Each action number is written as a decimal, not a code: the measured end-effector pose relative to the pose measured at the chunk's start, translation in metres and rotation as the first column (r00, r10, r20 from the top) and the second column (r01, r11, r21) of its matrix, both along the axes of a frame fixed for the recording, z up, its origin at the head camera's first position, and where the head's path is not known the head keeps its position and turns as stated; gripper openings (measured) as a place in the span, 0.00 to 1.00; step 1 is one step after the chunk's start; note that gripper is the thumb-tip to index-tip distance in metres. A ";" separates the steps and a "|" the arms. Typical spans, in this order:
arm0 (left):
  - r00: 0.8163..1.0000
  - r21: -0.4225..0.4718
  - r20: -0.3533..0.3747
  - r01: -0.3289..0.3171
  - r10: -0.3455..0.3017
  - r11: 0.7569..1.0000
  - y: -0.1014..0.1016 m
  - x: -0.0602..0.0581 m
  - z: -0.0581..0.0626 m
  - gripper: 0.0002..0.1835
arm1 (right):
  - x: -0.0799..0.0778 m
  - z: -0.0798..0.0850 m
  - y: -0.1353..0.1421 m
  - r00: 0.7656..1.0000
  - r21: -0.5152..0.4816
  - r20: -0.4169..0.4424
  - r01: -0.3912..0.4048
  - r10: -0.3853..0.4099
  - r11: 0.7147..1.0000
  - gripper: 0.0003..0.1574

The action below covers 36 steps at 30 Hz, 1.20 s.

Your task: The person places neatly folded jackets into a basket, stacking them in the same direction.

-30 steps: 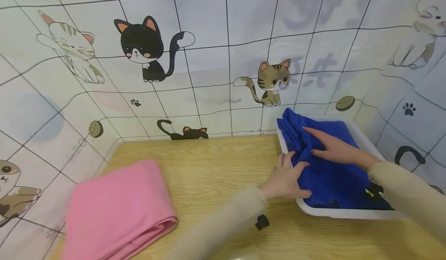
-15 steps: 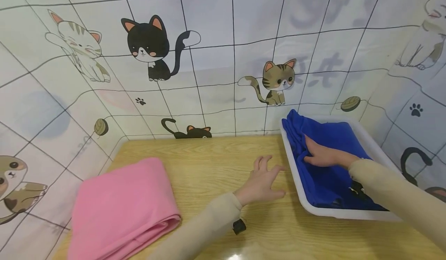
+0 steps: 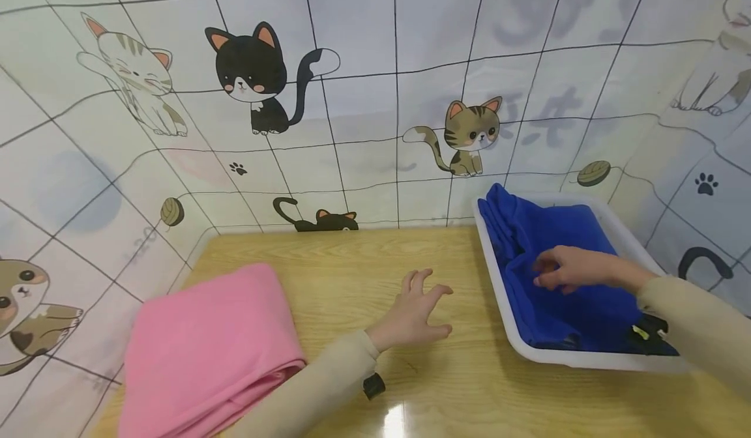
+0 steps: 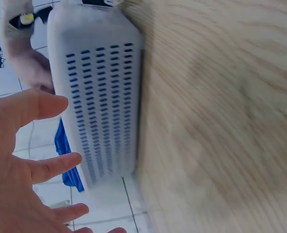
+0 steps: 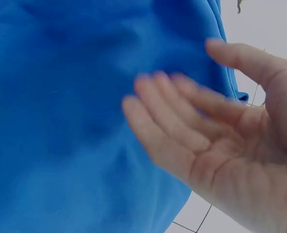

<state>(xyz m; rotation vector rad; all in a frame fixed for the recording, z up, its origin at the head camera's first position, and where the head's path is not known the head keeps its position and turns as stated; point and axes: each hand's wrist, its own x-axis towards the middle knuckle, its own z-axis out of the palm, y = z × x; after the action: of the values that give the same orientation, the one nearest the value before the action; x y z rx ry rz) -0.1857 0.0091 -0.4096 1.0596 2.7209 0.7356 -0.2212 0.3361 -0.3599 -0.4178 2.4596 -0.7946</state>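
Observation:
A folded blue cloth [image 3: 577,233] lies in a white basket [image 3: 506,307] at the right of the table, its left edge bunched and rising over the far left rim. Over the cloth hovers my right hand [image 3: 577,268], fingers loosely curled and holding nothing; the right wrist view shows the palm beside the blue fabric [image 5: 61,121]. To the left of the basket, my left hand [image 3: 413,314] is spread above the wood with nothing in it. From the left wrist, the basket's slotted side wall [image 4: 102,107] stands just beyond my fingertips.
A folded pink cloth [image 3: 217,347] lies on the left of the wooden table [image 3: 352,262], partly behind my left sleeve. Walls [image 3: 364,99] with a cat-printed covering close in the back and both sides. The basket's far rim is close to the back wall.
My left hand has left the basket's edge and moved left over the table. My right hand has let go of the blue cloth's bunched edge and drawn back to the right.

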 end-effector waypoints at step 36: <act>0.997 0.150 0.005 -0.082 0.083 0.985 -0.110 0.029 -0.014 0.21 | 0.000 0.015 0.035 0.980 0.185 -0.133 -0.123 0.148 0.975 0.33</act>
<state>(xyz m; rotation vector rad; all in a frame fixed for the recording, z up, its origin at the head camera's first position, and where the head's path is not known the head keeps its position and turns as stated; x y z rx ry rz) -0.1571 -0.1005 -0.4234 0.9806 2.7620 0.9671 -0.2214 0.3713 -0.3445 -0.5891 2.5772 -0.5009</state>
